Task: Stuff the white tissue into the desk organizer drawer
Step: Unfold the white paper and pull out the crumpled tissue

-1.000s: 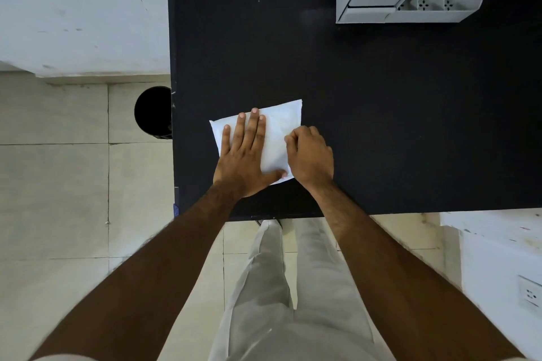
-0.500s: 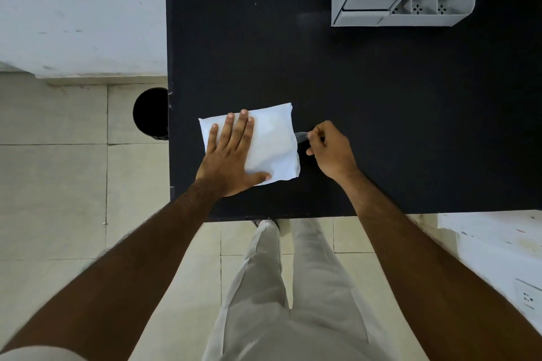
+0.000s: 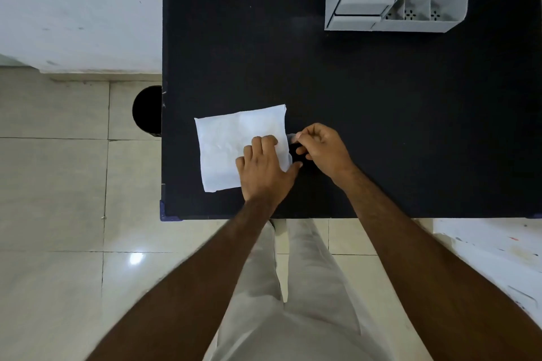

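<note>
The white tissue [image 3: 228, 146] lies flat and folded on the black table [image 3: 381, 126], near its front left corner. My left hand [image 3: 264, 170] rests on the tissue's lower right part with the fingers curled and the thumb past the right edge. My right hand [image 3: 322, 149] is just right of the tissue, thumb and forefinger pinched on a thin bit at its right edge. The grey desk organizer [image 3: 393, 23] stands at the table's far right, well away from both hands. Its small drawer [image 3: 360, 7] sits in the front left corner and looks pushed in.
A round black bin [image 3: 148, 110] stands on the tiled floor against the table's left edge. A white surface [image 3: 498, 258] adjoins the table's front right. Bare black tabletop lies between the tissue and the organizer. The organizer's open compartments hold nothing visible.
My left hand has slid from the tissue's left half to its lower right and curled its fingers. My right hand stays pinched at the tissue's right edge.
</note>
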